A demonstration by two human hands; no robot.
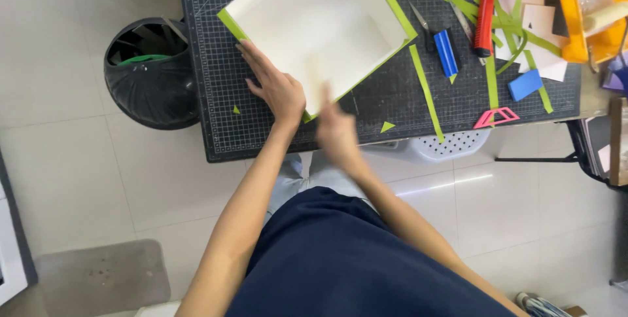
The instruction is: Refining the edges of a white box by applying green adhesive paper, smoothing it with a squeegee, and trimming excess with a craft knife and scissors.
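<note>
A large open box (314, 22), white inside with a green outside, sits on a dark gridded cutting mat (216, 94). My left hand (275, 85) lies flat against the box's near left corner, fingers spread. Blurred by motion, my right hand (337, 130) hovers at the box's near edge and holds nothing that I can make out.
Green paper strips (425, 88), scissors (422, 26), a blue block (447, 52), a red cutter (484, 22), a blue eraser-like block (525, 85) and a pink triangle ruler (496, 117) lie on the mat's right side. A black bin (150, 71) stands on the floor at left.
</note>
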